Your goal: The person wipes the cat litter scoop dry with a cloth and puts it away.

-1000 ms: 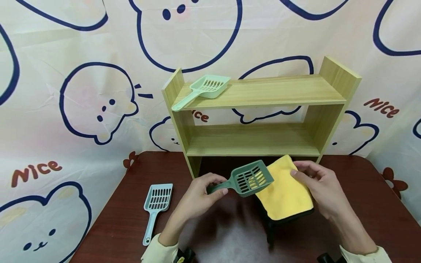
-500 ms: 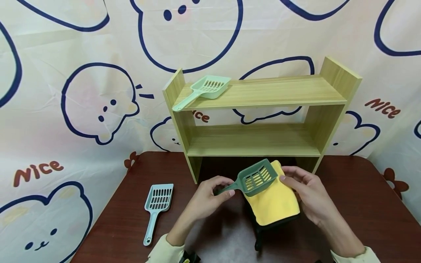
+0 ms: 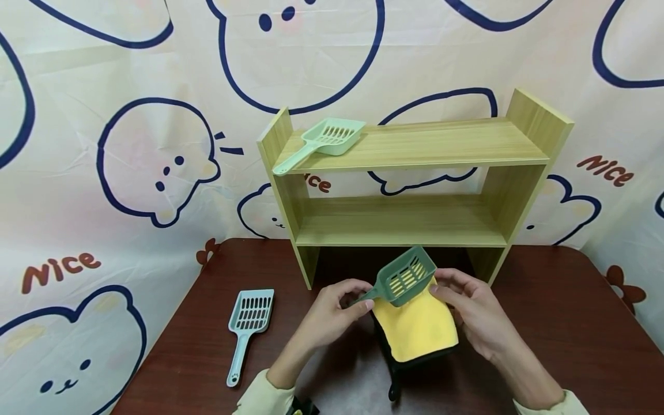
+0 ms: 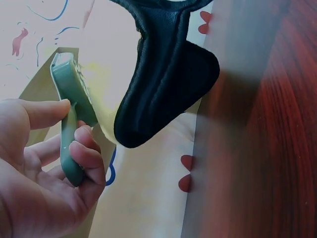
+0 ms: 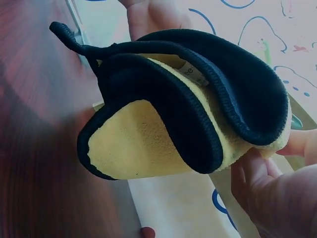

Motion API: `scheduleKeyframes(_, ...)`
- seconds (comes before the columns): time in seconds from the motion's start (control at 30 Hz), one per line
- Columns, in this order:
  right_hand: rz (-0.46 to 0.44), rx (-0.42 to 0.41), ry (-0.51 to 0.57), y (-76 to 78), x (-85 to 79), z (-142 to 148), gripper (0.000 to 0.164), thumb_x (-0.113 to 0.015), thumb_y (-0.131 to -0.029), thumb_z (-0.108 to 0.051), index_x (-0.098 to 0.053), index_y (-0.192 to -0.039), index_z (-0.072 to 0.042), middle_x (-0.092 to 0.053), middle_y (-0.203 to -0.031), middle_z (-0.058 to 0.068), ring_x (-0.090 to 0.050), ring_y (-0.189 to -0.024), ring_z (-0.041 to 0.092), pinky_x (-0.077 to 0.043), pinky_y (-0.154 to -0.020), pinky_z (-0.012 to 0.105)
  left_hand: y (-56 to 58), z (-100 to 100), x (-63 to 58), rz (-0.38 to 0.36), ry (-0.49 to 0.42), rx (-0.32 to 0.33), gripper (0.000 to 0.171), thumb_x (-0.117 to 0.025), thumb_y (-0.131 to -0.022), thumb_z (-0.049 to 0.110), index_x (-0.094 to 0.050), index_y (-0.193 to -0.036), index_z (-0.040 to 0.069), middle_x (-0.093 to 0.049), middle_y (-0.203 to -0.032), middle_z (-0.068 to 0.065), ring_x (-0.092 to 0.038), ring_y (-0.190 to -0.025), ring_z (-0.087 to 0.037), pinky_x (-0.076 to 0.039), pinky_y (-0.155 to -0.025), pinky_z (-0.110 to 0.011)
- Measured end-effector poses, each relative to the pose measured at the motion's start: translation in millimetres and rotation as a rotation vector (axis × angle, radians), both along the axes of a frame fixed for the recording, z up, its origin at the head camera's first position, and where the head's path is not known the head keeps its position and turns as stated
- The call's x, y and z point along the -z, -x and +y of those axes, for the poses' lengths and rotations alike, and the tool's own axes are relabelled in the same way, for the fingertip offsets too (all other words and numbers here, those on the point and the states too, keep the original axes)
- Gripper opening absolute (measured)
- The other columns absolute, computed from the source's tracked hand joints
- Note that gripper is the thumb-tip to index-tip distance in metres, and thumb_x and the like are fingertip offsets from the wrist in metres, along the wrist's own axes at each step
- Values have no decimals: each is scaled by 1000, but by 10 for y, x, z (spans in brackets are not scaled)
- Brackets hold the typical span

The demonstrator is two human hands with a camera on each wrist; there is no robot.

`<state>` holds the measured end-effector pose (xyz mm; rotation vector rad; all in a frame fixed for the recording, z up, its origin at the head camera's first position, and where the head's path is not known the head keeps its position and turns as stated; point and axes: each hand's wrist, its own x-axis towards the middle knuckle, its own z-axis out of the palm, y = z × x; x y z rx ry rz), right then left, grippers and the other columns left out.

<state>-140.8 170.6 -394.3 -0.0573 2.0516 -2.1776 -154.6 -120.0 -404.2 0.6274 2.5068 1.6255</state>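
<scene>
Drooping fuzzy cloth [image 3: 419, 333], slotted scoop [image 3: 404, 276]

A pale cream fabric sleeve [image 3: 263, 396] at the near left ends behind the bare left hand [image 3: 332, 316]; a matching cream cuff [image 3: 551, 405] at the near right ends behind the bare right hand [image 3: 477, 314]. A small black fitting [image 3: 308, 407] with a yellow patch shows beside the left sleeve.

Green scoop [image 3: 390, 276] against yellow cloth [image 3: 419, 325]
</scene>
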Motion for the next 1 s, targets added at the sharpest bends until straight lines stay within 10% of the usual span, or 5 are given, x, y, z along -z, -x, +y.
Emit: scheduleKeyframes(1.0, 10, -68, 29, 2, -27, 217, 22, -66, -108, -15, -69, -128, -20, -75, -109, -3, -77, -90, 16, -65, -71, 36, 57, -210, -59, 72, 120, 45, 19, -78, -99, 17, -80, -118, 17, -73, -106, -1, -58, -87, -13, -47, -75, -26)
